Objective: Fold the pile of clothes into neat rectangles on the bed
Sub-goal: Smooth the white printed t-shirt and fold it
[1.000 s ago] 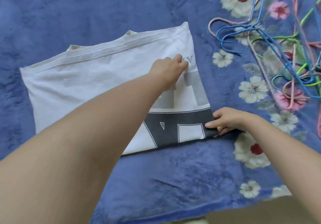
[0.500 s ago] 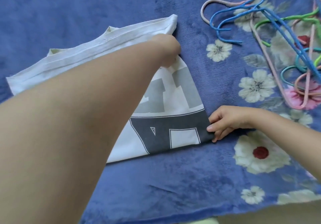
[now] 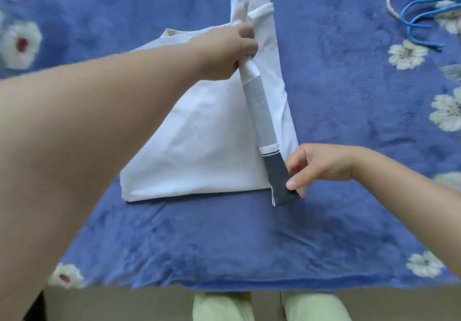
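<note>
A white T-shirt (image 3: pixel 199 146) with a grey and dark printed panel lies partly folded on the blue flowered blanket (image 3: pixel 224 241). Its right side is lifted off the bed, standing on edge as a narrow strip. My left hand (image 3: pixel 234 51) grips the far end of that raised edge, where white cloth sticks up past my fingers. My right hand (image 3: pixel 316 166) pinches the near dark-grey corner of the same edge, just above the blanket. The rest of the shirt rests flat under and to the left of the raised edge, partly hidden by my left forearm.
Blue and pink plastic hangers (image 3: pixel 419 19) lie at the far right on the blanket. The bed's front edge (image 3: pixel 224 288) runs along the bottom, with my pale green trouser legs (image 3: pixel 269 308) below it. Open blanket surrounds the shirt on all sides.
Both hands have lifted the shirt's right edge and swung it up and leftward over the shirt. The printed front, flat before, now shows only as a thin strip. The view shifted right and down.
</note>
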{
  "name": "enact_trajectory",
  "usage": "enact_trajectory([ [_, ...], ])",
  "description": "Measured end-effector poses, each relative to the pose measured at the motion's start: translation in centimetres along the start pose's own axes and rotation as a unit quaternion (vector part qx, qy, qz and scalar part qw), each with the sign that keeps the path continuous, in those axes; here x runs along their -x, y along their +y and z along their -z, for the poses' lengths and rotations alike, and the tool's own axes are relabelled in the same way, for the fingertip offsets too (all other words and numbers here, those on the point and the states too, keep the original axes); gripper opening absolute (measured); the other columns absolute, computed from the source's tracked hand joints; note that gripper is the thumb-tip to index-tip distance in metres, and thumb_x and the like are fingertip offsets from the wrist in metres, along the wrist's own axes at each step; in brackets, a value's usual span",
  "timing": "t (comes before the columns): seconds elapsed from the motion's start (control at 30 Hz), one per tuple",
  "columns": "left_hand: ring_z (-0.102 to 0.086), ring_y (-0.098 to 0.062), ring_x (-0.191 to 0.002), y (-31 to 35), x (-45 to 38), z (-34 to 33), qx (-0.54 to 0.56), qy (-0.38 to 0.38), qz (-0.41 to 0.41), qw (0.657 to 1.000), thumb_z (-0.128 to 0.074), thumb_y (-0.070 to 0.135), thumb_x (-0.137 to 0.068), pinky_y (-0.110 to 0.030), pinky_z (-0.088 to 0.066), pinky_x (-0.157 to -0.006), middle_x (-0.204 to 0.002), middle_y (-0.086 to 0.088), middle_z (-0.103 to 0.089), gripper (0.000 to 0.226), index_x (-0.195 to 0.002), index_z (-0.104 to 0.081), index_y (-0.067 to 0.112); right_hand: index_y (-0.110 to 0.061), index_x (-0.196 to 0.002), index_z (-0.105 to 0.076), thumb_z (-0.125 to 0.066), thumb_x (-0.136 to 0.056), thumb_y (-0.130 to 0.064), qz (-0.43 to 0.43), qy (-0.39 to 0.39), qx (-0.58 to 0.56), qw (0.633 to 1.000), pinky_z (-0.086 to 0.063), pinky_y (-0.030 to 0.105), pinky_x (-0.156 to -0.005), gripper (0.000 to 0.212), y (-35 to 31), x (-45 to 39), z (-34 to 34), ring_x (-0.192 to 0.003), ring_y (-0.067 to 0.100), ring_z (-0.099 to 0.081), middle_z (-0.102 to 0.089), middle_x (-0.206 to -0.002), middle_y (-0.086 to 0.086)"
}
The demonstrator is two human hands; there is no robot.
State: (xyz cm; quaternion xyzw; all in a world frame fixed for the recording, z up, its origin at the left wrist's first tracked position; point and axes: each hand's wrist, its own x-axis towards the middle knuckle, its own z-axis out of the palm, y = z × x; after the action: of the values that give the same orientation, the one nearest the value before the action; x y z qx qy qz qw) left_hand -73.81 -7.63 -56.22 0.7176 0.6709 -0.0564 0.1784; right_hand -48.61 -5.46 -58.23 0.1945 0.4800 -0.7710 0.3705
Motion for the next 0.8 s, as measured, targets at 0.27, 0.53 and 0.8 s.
enact_trajectory([
  [0.27, -0.049, -0.041, -0.099, -8.8, 12.3, -2.8, -0.019, 0.018, -0.064, 0.998, -0.034, 0.007, -0.089, -0.041, -0.040, -0.077, -0.130, -0.019, -0.045, 0.028, -0.109, -0.052, 0.001, -0.018, -0.070, -0.059, -0.054, -0.089, -0.007, -0.021, 0.107, 0.148, 0.983, -0.039, 0.010, -0.044, 0.022, -3.9, -10.0, -11.7, -0.048, -0.003, -0.053, -0.057, -0.060, -0.009],
  [0.53, -0.046, -0.046, -0.099, -16.5, 18.7, -5.3, 0.008, 0.015, -0.092, 0.996, -0.020, 0.027, -0.085, -0.044, -0.040, -0.082, -0.133, -0.018, -0.045, 0.043, -0.108, -0.050, 0.005, -0.017, -0.059, -0.033, -0.054, -0.085, -0.015, 0.038, 0.227, 0.307, 0.923, -0.030, 0.032, -0.056, 0.034, -5.6, -19.1, -19.3, -0.055, 0.016, -0.036, -0.039, -0.053, -0.005],
  [0.8, -0.052, -0.048, -0.082, -19.6, 17.9, -6.3, 0.008, 0.031, -0.129, 0.991, -0.043, 0.004, -0.084, -0.052, -0.043, -0.076, -0.124, -0.025, -0.049, 0.020, -0.103, -0.047, 0.009, -0.020, -0.060, -0.024, -0.050, -0.088, -0.021, 0.060, 0.322, 0.321, 0.889, -0.025, 0.034, -0.054, 0.038, -6.9, -22.0, -21.8, -0.057, 0.019, -0.035, -0.034, -0.058, -0.006],
])
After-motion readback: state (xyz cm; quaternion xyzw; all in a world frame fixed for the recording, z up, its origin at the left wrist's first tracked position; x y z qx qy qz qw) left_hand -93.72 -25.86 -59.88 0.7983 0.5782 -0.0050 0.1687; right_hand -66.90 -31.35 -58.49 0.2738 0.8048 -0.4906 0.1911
